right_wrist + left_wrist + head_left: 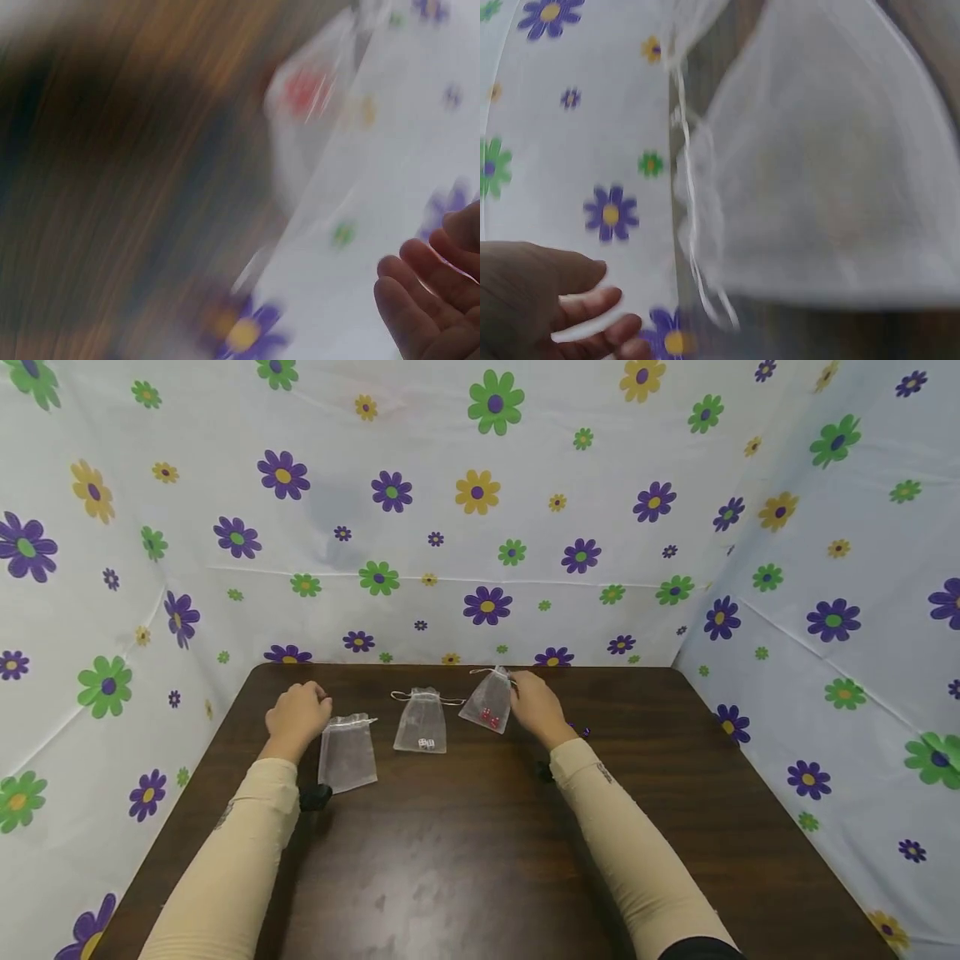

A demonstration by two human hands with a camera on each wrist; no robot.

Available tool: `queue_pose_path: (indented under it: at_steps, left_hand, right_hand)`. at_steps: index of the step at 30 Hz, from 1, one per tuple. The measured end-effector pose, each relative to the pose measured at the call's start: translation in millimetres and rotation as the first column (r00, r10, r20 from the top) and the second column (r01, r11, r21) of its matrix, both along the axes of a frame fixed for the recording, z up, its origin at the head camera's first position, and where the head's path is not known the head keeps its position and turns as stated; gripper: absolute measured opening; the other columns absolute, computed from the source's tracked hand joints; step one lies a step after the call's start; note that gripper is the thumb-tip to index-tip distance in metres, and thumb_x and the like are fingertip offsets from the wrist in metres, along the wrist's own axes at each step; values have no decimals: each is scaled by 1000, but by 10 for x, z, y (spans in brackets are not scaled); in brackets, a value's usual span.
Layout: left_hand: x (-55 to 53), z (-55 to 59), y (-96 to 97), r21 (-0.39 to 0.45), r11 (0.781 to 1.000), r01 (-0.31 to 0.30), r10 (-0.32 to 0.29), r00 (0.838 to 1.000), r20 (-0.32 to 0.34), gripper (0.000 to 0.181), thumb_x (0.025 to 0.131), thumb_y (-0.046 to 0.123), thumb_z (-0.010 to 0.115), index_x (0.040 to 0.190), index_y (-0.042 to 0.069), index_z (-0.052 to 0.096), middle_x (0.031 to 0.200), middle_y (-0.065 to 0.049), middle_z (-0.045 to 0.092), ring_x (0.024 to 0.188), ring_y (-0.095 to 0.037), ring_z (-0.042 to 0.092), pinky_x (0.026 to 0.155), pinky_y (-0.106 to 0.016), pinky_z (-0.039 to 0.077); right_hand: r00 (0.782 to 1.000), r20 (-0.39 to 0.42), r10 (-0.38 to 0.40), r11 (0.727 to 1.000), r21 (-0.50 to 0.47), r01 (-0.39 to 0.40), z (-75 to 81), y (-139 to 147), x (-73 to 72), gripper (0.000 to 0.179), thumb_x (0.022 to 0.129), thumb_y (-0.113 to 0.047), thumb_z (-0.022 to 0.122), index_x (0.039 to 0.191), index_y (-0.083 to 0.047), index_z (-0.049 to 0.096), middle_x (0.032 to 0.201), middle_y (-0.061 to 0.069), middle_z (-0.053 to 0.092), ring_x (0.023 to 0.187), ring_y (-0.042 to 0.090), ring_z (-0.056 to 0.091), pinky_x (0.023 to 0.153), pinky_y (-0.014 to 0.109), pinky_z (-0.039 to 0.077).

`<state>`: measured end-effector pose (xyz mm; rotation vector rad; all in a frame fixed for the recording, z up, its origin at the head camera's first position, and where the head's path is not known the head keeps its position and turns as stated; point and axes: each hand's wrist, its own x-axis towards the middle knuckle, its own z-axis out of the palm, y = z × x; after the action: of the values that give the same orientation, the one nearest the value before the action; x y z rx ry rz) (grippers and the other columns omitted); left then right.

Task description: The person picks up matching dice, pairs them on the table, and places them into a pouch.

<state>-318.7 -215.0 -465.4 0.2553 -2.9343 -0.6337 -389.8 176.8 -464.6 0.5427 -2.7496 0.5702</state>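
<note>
Three sheer white drawstring bags lie in a row on the table. My left hand is beside the top of the left bag, in which nothing shows; its fingers are loosely bent and hold nothing. The middle bag has white dice at its bottom and its cord spread to both sides. My right hand is at the right edge of a bag with red dice. In the right wrist view its relaxed fingers stand apart from that bag, which is blurred.
Small dark blue dice lie right of the right hand, partly hidden behind the wrist. The brown wooden table ends at the back against a white cloth printed with flowers, which also hangs along both sides.
</note>
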Motion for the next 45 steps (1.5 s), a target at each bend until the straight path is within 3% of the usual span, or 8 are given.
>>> queue_pose_path:
  at_steps: [7, 12, 17, 22, 25, 29, 34, 45]
  left_hand:
    - [347, -36, -368, 70, 997, 17, -41, 932, 360, 55, 107, 42, 42, 116, -7, 66, 106, -25, 67, 96, -42, 62, 78, -60, 50]
    - [378, -91, -238, 130, 991, 14, -61, 928, 368, 51, 105, 44, 52, 93, 0, 73, 82, -11, 68, 80, -29, 61, 73, -51, 49]
    - [329, -153, -99, 229, 972, -48, -42, 927, 373, 42, 98, 40, 67, 92, -1, 74, 91, -16, 70, 81, -28, 63, 73, -43, 53]
    - [327, -234, -72, 428, 902, -59, -98, 937, 336, 28, 95, 25, 74, 93, -3, 72, 94, -16, 67, 79, -23, 61, 77, -40, 56]
    - [368, -246, -141, 509, 861, 8, -147, 961, 233, 21, 95, 18, 74, 90, -1, 70, 83, -9, 64, 70, -16, 56, 67, -34, 51]
    - [449, -201, -283, 423, 890, 170, -156, 985, -68, 19, 95, 18, 74, 95, 3, 62, 83, -7, 64, 73, -18, 55, 64, -31, 45]
    - [514, -213, -320, 232, 935, 270, -188, 928, -322, 11, 93, 10, 75, 101, 8, 67, 90, -10, 70, 74, -25, 58, 65, -39, 46]
    - [706, -542, -355, 182, 939, 293, -280, 956, -93, 13, 94, 23, 75, 90, 12, 69, 96, -9, 73, 88, -29, 66, 79, -50, 52]
  right_hand:
    - [943, 101, 318, 948, -17, -318, -11, -1074, 345, 24, 103, -8, 58, 122, 1, 69, 115, 14, 71, 102, 25, 68, 88, 38, 54]
    - [859, 304, 411, 909, -64, -412, -113, -1682, 441, 24, 104, -12, 59, 121, 1, 70, 99, 10, 74, 84, 19, 72, 75, 28, 55]
    - [824, 477, 306, 950, -95, -297, -222, -2012, 474, 21, 101, -15, 65, 95, 3, 73, 67, 10, 69, 51, 16, 65, 52, 25, 52]
    - [812, 548, 202, 979, -125, -160, -263, -2124, 502, 19, 93, -12, 75, 85, 3, 66, 66, 9, 65, 49, 13, 61, 54, 24, 51]
    - [780, 568, 263, 950, -293, -107, -253, -2136, 521, 17, 92, -7, 76, 100, 6, 68, 73, 8, 65, 55, 13, 60, 57, 25, 51]
    - [812, 428, 397, 851, -502, -152, -133, -2129, 541, 11, 95, -1, 70, 103, 6, 69, 78, 11, 66, 62, 16, 62, 58, 27, 53]
    - [893, 188, 409, 861, -403, -309, -20, -1998, 558, 4, 95, -1, 69, 94, -2, 72, 91, 11, 71, 77, 18, 62, 69, 29, 50]
    - [841, 377, 389, 917, -70, -393, -382, -1937, 609, 25, 92, -15, 76, 70, -6, 68, 64, -6, 52, 59, 8, 43, 58, 21, 37]
